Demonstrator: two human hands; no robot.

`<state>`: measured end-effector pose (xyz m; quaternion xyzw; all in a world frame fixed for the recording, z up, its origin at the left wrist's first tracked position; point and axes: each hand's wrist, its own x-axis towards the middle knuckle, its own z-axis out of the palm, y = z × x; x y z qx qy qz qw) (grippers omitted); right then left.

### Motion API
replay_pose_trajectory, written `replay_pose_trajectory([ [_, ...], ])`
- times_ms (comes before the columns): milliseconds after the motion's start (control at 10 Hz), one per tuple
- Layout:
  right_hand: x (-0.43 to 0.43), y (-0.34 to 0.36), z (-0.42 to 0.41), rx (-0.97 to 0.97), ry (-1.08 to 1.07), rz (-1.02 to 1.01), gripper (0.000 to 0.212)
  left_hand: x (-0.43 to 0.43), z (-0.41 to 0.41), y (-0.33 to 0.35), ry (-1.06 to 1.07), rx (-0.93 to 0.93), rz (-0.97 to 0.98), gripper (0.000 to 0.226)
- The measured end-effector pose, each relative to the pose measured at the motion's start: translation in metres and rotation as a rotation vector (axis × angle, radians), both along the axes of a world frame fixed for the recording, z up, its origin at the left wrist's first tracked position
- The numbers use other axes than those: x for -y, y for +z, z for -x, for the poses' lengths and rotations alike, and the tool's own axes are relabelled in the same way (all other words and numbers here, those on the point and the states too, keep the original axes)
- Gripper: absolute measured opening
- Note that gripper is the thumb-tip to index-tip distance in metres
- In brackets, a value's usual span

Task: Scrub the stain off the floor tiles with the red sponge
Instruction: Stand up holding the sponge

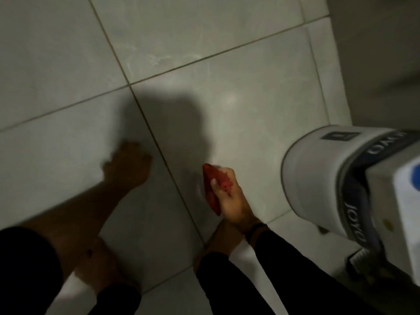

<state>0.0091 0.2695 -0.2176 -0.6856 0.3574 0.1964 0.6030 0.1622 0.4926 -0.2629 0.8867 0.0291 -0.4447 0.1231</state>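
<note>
Flat red scrub sponge [212, 189] is being gripped by closed right hand [229, 198], long axis running near-to-far. Whitish stain [159, 57] on grey floor tiles [250, 133] is lying far-left of it; blurred left hand [127, 164], fingers spread, empty, is judged nearer to the stain.

Dim light – pale grey floor tiles [238, 123], dark grout lines; white bucket [318, 178] at right.
</note>
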Motion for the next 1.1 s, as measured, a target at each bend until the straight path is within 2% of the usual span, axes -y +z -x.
replay_pose_trajectory([
  [100,0.007,0.086,0.014,-0.068,-0.364,-0.119,0.011,0.082,0.029,0.097,0.257,-0.359,0.429,0.057],
  [200,0.027,0.145,0.023,-0.039,-0.544,-0.132,0.021,0.132,0.048,0.163,0.36,-0.463,0.568,0.032],
  [300,0.07,0.218,0.041,-0.016,-0.808,-0.094,0.029,0.196,0.07,0.231,0.282,-0.486,0.655,0.014],
  [400,0.104,0.244,0.057,0.0,-0.985,-0.105,0.019,0.238,0.077,0.259,0.059,-0.416,0.639,0.033],
  [500,0.167,0.256,0.084,-0.046,-1.264,-0.12,0.025,0.313,0.087,0.287,-0.165,-0.347,0.635,0.038],
  [600,0.212,0.251,0.099,-0.059,-1.335,-0.069,0.032,0.369,0.097,0.296,-0.298,-0.315,0.603,0.035],
  [700,0.268,0.232,0.107,-0.04,-1.347,0.021,0.029,0.44,0.111,0.285,-0.515,-0.186,0.515,0.031],
  [900,0.322,0.185,0.121,-0.101,-1.188,0.03,0.043,0.503,0.129,0.246,-0.807,-0.048,0.36,0.03],
  [1000,0.329,0.161,0.12,-0.221,-1.124,0.062,0.053,0.512,0.133,0.228,-0.829,0.016,0.234,0.037],
  [1100,0.327,0.152,0.121,-0.31,-1.091,0.145,0.06,0.511,0.139,0.223,-0.832,0.092,0.186,0.036],
])
